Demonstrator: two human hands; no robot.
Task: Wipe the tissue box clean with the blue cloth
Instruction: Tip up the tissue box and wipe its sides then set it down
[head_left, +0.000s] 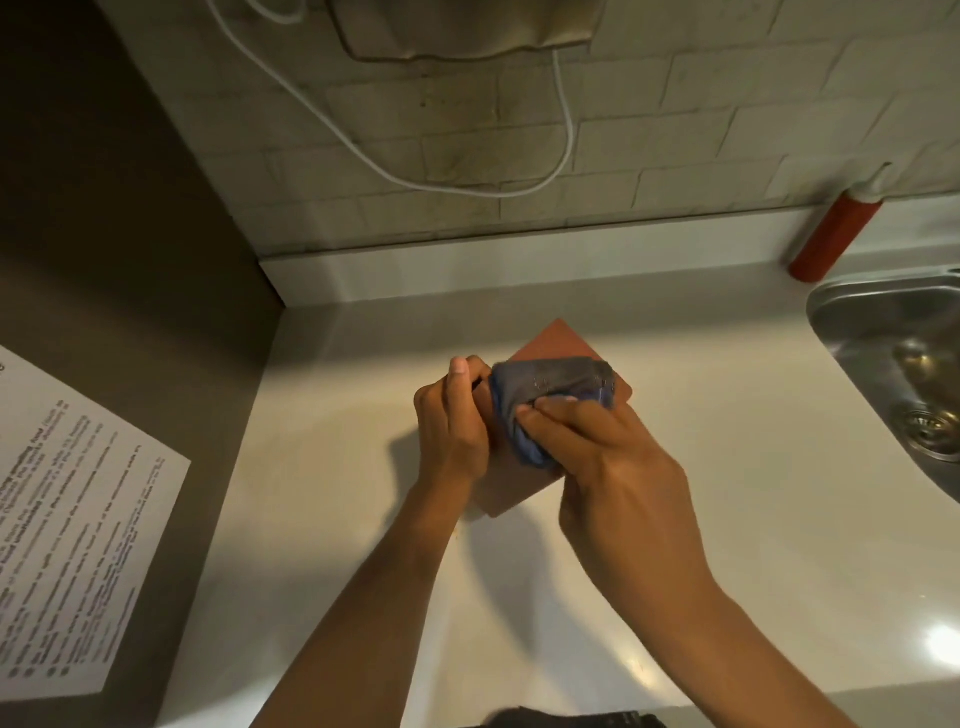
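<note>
Nearest, right hand (597, 441) pressing bunched blue cloth (545, 400) onto reddish tissue box (558, 340), fingers curled over the wad; left hand (452, 415) gripping box's left edge (mid-counter (337, 467)). Farther right: steel sink (883, 322), red bottle (836, 228).

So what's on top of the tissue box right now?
The blue cloth lies bunched on the tissue box, pressed by the right hand. The left hand grips its side. The opening is covered.
</note>
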